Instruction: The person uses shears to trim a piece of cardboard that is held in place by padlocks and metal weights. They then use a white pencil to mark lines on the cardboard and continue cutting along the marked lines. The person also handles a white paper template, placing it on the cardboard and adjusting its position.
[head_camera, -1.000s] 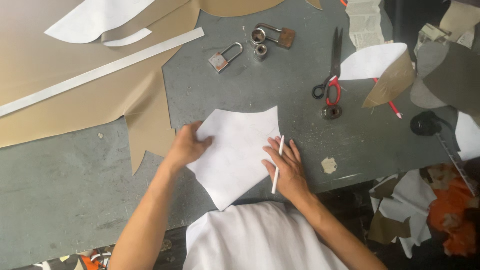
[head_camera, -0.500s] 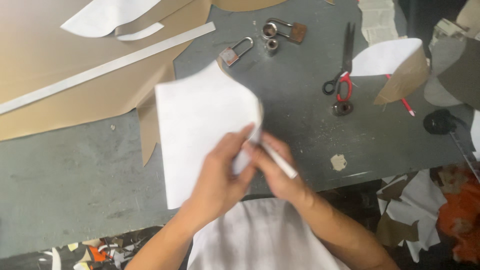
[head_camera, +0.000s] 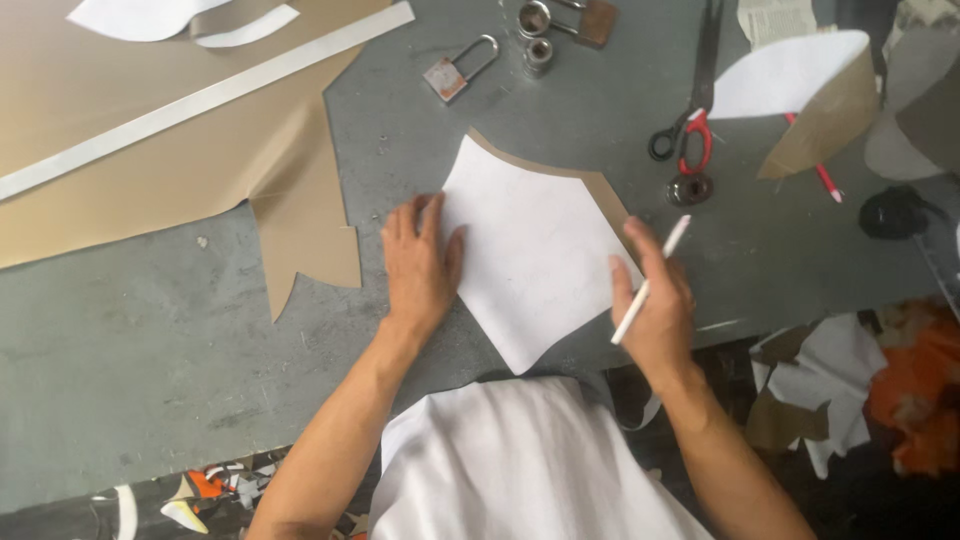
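Near the counter's (head_camera: 150, 400) front edge, the left hand (head_camera: 420, 265) lies flat, fingers spread, pinning the white pattern piece (head_camera: 535, 255); the right hand (head_camera: 655, 310) pinches a white pencil (head_camera: 650, 280) at its right side.

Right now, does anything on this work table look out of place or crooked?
Slightly. The white pattern piece under the left hand sits skewed on the tan piece, whose edge shows only along the top and right. Paper scraps lie below the table's edge.
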